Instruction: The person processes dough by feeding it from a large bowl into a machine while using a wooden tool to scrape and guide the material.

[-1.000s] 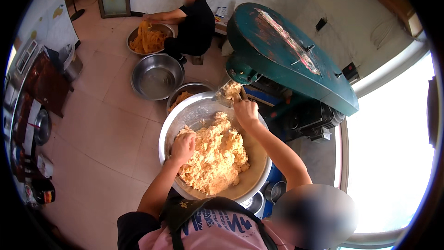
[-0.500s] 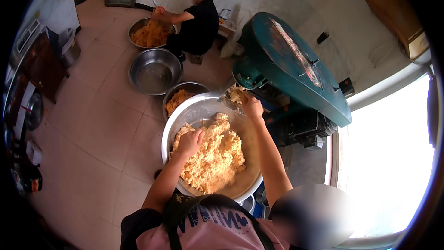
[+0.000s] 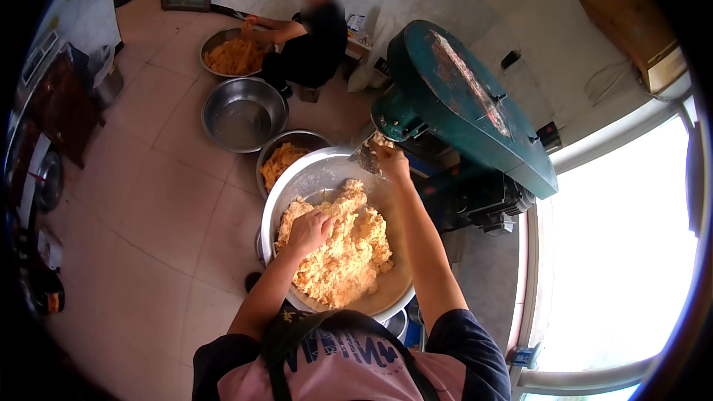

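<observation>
A large metal basin (image 3: 276, 204) in front of me holds a heap of crumbly, pale yellow dough (image 3: 349, 252). My left hand (image 3: 310, 232) rests on the heap's left side, its fingers curled into the dough. Beyond the basin's far rim, my right arm reaches to the metal feed chute (image 3: 365, 156) of a green machine (image 3: 460, 96). There my right hand (image 3: 392, 163) is closed around some dough at the chute's mouth; its fingertips are partly hidden.
Beyond my basin stand a bowl with orange dough pieces (image 3: 281, 162) and a wide steel bowl (image 3: 245, 113). Farther back, a seated person (image 3: 316, 41) works orange stuff in another bowl (image 3: 212, 67). A bright window (image 3: 601, 252) is at right, a dark cabinet (image 3: 63, 115) at left.
My left hand has shifted slightly right, onto the dough. My right hand has moved a little left at the chute, where less dough shows. The seated person's hands have lowered toward their bowl.
</observation>
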`<act>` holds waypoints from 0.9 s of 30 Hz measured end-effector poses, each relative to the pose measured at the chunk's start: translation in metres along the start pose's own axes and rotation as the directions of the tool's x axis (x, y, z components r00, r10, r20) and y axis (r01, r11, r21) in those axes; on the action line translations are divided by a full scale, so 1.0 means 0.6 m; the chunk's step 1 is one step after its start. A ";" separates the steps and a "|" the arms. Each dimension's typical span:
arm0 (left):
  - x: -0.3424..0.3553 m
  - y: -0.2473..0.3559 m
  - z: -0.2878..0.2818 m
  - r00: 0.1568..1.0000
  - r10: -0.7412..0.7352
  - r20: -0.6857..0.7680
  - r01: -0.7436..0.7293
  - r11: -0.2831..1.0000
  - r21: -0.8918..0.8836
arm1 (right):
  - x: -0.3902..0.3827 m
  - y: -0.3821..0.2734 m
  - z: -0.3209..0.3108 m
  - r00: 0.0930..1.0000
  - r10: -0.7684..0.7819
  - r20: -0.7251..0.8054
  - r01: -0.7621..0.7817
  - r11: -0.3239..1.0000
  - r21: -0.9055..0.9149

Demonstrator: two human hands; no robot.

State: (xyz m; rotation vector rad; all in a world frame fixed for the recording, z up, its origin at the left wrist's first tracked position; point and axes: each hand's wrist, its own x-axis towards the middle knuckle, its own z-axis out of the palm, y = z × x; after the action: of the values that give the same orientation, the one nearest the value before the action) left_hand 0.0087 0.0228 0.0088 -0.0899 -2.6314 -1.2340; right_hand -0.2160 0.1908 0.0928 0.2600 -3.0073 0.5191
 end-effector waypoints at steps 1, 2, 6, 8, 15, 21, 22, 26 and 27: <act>0.001 -0.004 0.018 0.998 -0.001 -0.067 0.000 1.000 -0.019 | 0.010 0.013 -0.012 0.994 0.065 0.083 -0.072 0.993 0.094; -0.006 -0.011 0.005 0.997 -0.068 -0.033 0.068 0.998 0.000 | -0.018 -0.027 -0.034 0.999 0.033 0.029 -0.036 0.991 0.130; -0.002 -0.004 -0.005 0.992 -0.121 0.043 0.122 0.993 -0.010 | -0.062 -0.033 -0.054 0.986 0.120 0.119 -0.039 0.848 -0.529; -0.007 -0.007 0.005 0.994 -0.085 0.067 0.087 0.996 -0.027 | -0.060 -0.046 -0.027 0.996 0.041 0.085 0.006 0.873 -0.489; -0.002 0.005 0.000 0.991 -0.086 0.106 0.085 0.996 0.011 | -0.001 0.014 -0.006 0.988 -0.033 0.152 0.105 0.862 -0.495; -0.004 0.003 0.000 0.998 0.012 0.067 -0.012 1.000 -0.007 | -0.096 -0.093 -0.069 0.973 -0.220 -0.067 0.188 0.927 -0.324; -0.005 0.005 0.003 0.997 -0.001 0.073 0.001 1.000 -0.011 | -0.091 -0.090 -0.048 0.974 -0.214 -0.076 0.180 0.932 -0.315; -0.003 0.005 0.005 0.992 -0.082 0.097 0.081 0.997 0.011 | -0.033 -0.025 -0.003 0.984 -0.113 -0.139 0.058 0.935 -0.350; -0.006 0.002 0.001 0.988 -0.114 0.106 0.111 0.993 0.028 | -0.026 -0.016 -0.007 0.988 -0.143 -0.054 0.113 0.922 -0.369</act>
State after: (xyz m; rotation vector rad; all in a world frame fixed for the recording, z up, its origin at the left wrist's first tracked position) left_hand 0.0120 0.0242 0.0086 -0.0040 -2.7770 -1.2682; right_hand -0.1990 0.1858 0.0981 0.3925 -2.9049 -0.0458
